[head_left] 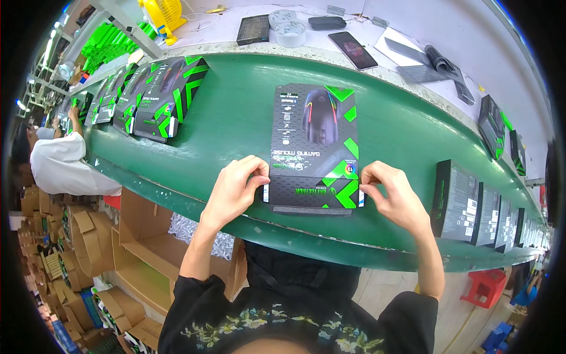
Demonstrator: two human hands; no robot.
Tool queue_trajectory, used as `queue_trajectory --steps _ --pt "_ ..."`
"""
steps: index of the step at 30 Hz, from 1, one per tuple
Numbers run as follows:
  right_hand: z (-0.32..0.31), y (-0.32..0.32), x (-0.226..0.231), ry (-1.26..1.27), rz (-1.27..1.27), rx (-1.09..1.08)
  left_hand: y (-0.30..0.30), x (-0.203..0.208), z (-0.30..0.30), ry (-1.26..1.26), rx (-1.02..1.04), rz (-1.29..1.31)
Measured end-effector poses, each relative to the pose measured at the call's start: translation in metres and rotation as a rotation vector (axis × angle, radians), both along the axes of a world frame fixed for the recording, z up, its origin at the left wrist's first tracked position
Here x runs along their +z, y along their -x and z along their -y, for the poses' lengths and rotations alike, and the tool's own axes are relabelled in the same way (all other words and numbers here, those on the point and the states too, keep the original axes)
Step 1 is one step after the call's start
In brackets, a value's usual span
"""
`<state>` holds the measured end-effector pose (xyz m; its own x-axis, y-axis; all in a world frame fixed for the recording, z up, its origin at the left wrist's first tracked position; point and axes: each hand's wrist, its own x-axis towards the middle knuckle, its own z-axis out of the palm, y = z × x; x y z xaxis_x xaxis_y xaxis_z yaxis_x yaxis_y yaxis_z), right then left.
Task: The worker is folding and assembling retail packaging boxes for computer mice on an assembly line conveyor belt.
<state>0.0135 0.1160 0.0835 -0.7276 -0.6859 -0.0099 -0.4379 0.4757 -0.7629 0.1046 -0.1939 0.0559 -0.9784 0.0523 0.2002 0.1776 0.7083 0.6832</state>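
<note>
A black and green computer mouse box [312, 141] lies flat on the green work surface [236, 118] in front of me, its printed face up. At its near end, small white side flaps stick out and a dark end flap [312, 210] reaches toward me. My left hand [236, 186] pinches the left side at this near end, thumb and forefinger together. Opposite it, my right hand [392, 192] has its thumb and forefinger closed at the right side flap. The inside of the box is hidden from view.
Several similar boxes [159, 100] stand at the left, and another row [457, 200] stands at the right. On the back ledge are a phone [352, 50], tape rolls [289, 32] and a yellow fan [162, 17]. A co-worker [62, 156] sits at far left, beyond cardboard cartons [147, 242].
</note>
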Motion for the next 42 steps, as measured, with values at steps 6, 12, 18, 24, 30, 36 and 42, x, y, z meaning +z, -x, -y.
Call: queue_trajectory --steps 6,12,18,24,30,36,42 --pt "-0.01 -0.023 0.009 0.097 -0.124 -0.066 -0.005 -0.004 0.005 -0.252 0.089 0.074" --pt "0.01 -0.084 -0.006 0.44 0.18 -0.316 0.001 0.02 0.006 -0.194 -0.017 0.175" --pt "0.108 -0.162 -0.037 0.497 0.257 0.339 -0.003 0.016 0.005 0.058 -0.076 0.024" --pt "0.06 -0.116 -0.026 0.419 0.087 0.163 0.013 0.025 0.012 -0.163 -0.057 0.439" --pt "-0.003 -0.077 -0.028 0.447 0.04 -0.308 0.036 0.021 0.029 -0.308 -0.252 0.559" --pt "-0.013 -0.076 -0.054 0.582 0.17 -0.593 0.027 0.021 0.017 -0.208 -0.175 0.436" --pt "-0.012 -0.073 -0.056 0.595 0.196 -0.61 0.011 0.019 0.005 -0.035 -0.064 0.242"
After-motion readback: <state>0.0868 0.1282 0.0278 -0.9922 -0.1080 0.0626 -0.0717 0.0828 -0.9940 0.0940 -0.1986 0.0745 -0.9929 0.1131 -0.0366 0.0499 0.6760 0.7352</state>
